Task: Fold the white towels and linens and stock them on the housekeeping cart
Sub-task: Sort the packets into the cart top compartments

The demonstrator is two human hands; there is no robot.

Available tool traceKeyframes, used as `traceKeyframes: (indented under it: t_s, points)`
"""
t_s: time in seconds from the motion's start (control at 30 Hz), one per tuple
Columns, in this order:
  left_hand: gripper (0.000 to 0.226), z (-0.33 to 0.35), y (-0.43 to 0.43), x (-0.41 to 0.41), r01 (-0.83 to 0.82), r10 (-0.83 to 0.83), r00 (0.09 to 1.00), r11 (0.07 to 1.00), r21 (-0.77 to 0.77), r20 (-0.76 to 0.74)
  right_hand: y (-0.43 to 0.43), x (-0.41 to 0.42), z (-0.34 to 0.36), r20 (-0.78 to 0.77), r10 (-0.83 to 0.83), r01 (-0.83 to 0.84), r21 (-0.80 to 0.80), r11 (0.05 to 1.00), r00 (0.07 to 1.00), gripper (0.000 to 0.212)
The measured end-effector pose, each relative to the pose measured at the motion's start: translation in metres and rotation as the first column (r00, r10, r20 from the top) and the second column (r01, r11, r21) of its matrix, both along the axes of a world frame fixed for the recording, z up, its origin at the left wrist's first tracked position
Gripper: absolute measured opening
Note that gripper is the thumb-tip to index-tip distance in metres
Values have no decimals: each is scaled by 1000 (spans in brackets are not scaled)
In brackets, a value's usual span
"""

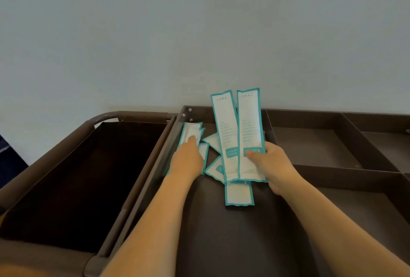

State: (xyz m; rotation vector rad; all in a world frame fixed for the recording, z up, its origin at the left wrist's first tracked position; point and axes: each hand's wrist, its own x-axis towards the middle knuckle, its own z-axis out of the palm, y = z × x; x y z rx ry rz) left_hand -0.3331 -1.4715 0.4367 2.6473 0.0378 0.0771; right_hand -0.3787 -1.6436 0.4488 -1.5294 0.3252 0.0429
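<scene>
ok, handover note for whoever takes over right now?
Right hand grips two long teal-edged packets upright above the cart tray. Left hand touches a flat packet in the tray's far-left corner; grip unclear. Other packets lie loose in that compartment. No towels or linens in view, none stocked here. To do: folding and stocking.

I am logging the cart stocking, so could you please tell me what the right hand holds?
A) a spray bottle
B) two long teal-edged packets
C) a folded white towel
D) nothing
B: the right hand grips two long teal-edged packets, fanned upright above the cart tray, while the left hand touches other packets lying in that tray.
</scene>
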Motion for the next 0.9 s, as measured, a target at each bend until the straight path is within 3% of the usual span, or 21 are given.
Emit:
traceKeyframes:
  t_s: [0.07,0.1,0.13,0.17,0.2,0.23,0.3,0.37,0.5,0.67,0.9]
  points:
    - [43,15,3,-2,-74,95,995,920,-384,35,0,0,3,-8,18,-18,53,998,1000,20]
    - [42,22,4,-3,-89,118,993,771,-631,5,0,0,4,-8,35,-34,91,995,999,18]
    - [42,29,3,-6,-104,97,993,563,-820,-60,1,-1,5,-5,56,-54,122,991,998,17]
    - [43,35,1,-9,-127,37,992,344,-930,-122,2,-1,6,0,72,-71,138,988,997,17]
    - [43,39,1,-11,-155,-13,987,184,-971,-160,4,-2,7,4,83,-83,142,986,997,17]
    - [41,41,1,-12,-174,-36,983,92,-981,-178,4,-2,8,7,82,-82,143,986,997,18]
    - [39,41,1,-10,-183,-35,983,-3,-983,-182,4,-1,8,10,71,-71,154,985,997,20]
    - [39,42,1,-11,-175,-27,984,-24,-984,-174,2,-1,8,8,71,-72,182,981,997,22]
    - [40,41,2,-12,-157,-7,987,39,-987,-158,-1,-2,10,17,73,-75,213,974,997,21]
    - [38,38,5,-11,-122,115,988,190,-974,-101,-7,-2,19,35,71,-78,296,952,997,21]
    - [39,40,6,-13,-107,14,994,28,-994,-106,9,-9,13,13,306,-303,165,939,952,23]
